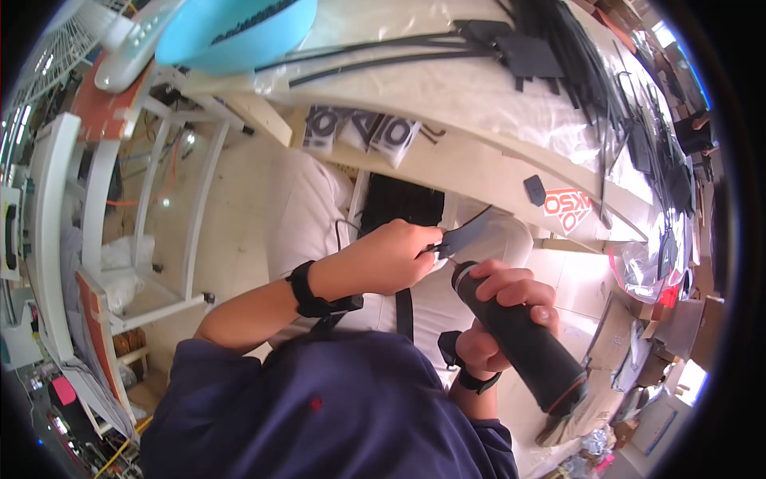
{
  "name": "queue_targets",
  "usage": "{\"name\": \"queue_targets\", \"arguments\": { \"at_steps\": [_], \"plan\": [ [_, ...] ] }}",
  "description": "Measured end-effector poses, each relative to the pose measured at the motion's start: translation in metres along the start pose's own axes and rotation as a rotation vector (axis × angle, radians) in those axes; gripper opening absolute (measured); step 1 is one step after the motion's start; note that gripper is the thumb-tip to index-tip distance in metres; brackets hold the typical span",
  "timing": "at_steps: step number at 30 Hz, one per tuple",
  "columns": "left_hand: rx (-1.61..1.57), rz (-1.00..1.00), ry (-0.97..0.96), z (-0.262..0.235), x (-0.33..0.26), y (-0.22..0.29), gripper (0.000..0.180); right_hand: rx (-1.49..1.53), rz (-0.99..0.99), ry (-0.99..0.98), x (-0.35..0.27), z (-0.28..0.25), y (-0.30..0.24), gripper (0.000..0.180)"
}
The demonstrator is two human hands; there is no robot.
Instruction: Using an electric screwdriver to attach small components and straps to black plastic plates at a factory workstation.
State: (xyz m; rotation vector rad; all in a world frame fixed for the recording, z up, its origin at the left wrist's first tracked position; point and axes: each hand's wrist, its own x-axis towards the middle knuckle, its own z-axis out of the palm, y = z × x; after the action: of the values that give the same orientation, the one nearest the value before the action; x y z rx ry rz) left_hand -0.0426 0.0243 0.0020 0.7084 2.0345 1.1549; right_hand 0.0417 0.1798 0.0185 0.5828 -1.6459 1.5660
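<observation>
My left hand (pixel 399 254) is closed on a dark grey flat plastic piece (pixel 469 233), pinched between thumb and fingers above my lap. A narrow dark end of that piece stretches up and away from the hand. My right hand (pixel 511 307) wraps around a thick black cylindrical electric screwdriver (pixel 523 339). The tool slants, its thin tip pointing up and left toward the fingertips of my left hand. Whether the tip touches the plastic piece I cannot tell. Both wrists carry black bands.
Ahead stands a plastic-covered table (pixel 375 84) bearing a light-blue bowl (pixel 231 40) of small black parts. Bundles of black straps (pixel 558 60) lie at its right. A white-framed rack (pixel 128 199) is at left with a fan (pixel 88 32); cardboard boxes (pixel 610 335) are at right.
</observation>
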Motion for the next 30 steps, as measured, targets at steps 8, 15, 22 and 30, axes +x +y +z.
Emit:
{"name": "queue_targets", "arguments": {
  "at_steps": [8, 15, 22, 30],
  "plan": [
    [0.384, 0.393, 0.382, -0.057, 0.034, 0.069, 0.020, -0.022, 0.055, 0.213, -0.003, -0.021, -0.012, 0.056],
    [0.923, 0.549, 0.719, -0.125, 0.157, 0.096, 0.013, 0.060, 0.065, 0.232, -0.002, -0.019, -0.013, 0.053],
    [0.826, 0.373, 0.565, -0.118, 0.147, 0.101, 0.015, 0.055, 0.040, 0.232, -0.004, -0.029, -0.024, 0.050],
    [-0.250, 0.092, 0.069, -0.053, 0.034, 0.094, 0.021, 0.074, -0.045, 0.254, 0.012, -0.028, -0.035, 0.057]
  ]
}}
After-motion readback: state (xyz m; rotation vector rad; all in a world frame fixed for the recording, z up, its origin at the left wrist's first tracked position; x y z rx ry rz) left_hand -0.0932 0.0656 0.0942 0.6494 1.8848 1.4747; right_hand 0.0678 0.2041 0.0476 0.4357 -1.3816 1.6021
